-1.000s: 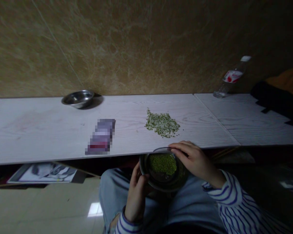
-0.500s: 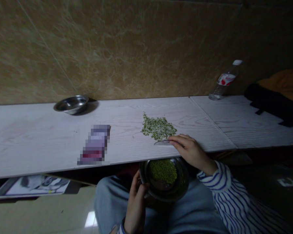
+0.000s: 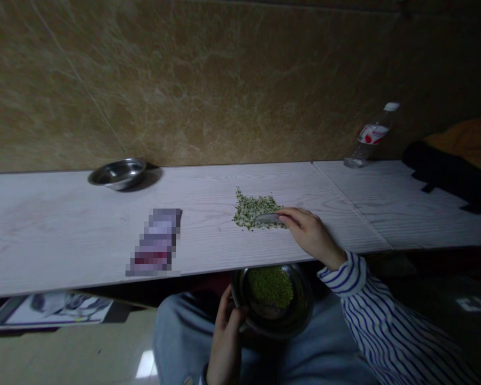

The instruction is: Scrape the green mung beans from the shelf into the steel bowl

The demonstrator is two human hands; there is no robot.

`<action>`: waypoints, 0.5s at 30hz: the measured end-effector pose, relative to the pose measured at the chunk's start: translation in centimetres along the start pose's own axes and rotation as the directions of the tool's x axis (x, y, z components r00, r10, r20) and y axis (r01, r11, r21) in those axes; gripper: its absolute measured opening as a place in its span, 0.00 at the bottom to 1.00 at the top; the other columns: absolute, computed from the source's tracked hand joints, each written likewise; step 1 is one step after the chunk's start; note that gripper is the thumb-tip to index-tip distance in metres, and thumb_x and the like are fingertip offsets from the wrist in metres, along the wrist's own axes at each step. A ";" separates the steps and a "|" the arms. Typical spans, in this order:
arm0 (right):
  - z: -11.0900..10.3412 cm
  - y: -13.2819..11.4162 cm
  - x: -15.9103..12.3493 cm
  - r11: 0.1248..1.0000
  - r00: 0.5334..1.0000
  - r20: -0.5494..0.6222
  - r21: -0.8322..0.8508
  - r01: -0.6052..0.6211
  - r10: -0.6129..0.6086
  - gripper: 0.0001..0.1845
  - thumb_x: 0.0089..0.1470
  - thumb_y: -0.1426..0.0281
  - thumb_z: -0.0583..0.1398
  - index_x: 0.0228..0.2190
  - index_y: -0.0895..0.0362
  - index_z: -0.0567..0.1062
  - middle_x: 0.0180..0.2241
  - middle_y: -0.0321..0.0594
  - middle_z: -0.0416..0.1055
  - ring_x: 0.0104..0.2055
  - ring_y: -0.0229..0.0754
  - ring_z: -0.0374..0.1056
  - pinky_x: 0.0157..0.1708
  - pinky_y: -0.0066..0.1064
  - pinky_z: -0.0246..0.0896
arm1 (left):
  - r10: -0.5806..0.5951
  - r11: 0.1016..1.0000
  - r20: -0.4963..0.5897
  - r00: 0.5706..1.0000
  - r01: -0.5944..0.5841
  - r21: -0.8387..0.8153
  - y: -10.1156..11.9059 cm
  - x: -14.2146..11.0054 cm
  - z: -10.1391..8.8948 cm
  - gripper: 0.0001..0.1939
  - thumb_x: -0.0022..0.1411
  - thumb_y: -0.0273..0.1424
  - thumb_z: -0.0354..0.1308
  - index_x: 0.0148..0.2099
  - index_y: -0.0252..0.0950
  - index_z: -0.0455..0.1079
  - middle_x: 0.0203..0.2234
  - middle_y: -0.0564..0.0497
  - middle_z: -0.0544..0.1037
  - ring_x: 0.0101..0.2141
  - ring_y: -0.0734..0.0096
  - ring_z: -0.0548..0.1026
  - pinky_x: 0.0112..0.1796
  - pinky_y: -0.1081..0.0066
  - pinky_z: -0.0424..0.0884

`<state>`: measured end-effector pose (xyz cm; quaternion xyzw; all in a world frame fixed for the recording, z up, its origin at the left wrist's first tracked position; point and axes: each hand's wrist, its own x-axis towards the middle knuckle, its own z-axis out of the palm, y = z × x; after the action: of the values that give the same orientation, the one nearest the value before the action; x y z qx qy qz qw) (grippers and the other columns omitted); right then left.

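Note:
My right hand pinches a thin, flat grey scraper-like piece between thumb and fingers; its exact kind is unclear. It lies over the near right part of a scattered patch of small green grains, like mung beans, on the white wood-grain tabletop. Below the table edge, my left hand grips the left rim of a metal bowl with its thumb over the rim. More green grains lie heaped inside that bowl, which sits at my lap.
A second metal bowl stands at the back left by the wall. A blurred-out flat rectangular item lies near the front edge. A plastic bottle and a black and orange cloth item are at the right. A printed sheet shows below the table.
My right hand has moved the scraper-like piece away from me, from the near edge of the grain patch onto it. My left hand keeps its hold on the bowl.

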<state>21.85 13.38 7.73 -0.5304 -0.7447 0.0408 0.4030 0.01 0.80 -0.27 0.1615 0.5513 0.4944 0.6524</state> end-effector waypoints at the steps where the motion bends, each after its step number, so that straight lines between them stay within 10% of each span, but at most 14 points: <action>1: -0.2 0.1 0.0 1.000 1.000 -0.019 -0.005 0.000 0.000 0.11 0.61 0.71 0.57 0.41 0.53 0.79 0.40 0.41 0.81 0.42 0.44 0.76 0.44 0.36 0.70 | -0.017 1.000 0.013 1.000 0.017 0.007 0.1 -0.1 0.0 0.35 0.52 0.38 0.65 0.62 0.39 0.66 0.54 0.41 0.75 0.48 0.52 0.76 0.39 0.62 0.76; 15: 0.0 -0.1 -0.9 0.997 0.999 -0.001 -0.058 0.042 -0.042 0.12 0.62 0.71 0.56 0.41 0.52 0.79 0.39 0.40 0.81 0.41 0.44 0.76 0.43 0.39 0.70 | -0.036 0.999 0.072 0.997 0.037 -0.008 -0.2 0.4 -0.7 0.33 0.54 0.37 0.65 0.62 0.41 0.65 0.55 0.44 0.76 0.52 0.53 0.75 0.45 0.62 0.75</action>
<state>21.85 12.57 7.27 -0.5261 -0.7560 0.0101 0.3892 -0.50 0.77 -0.89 0.1662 0.5281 0.4786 0.6815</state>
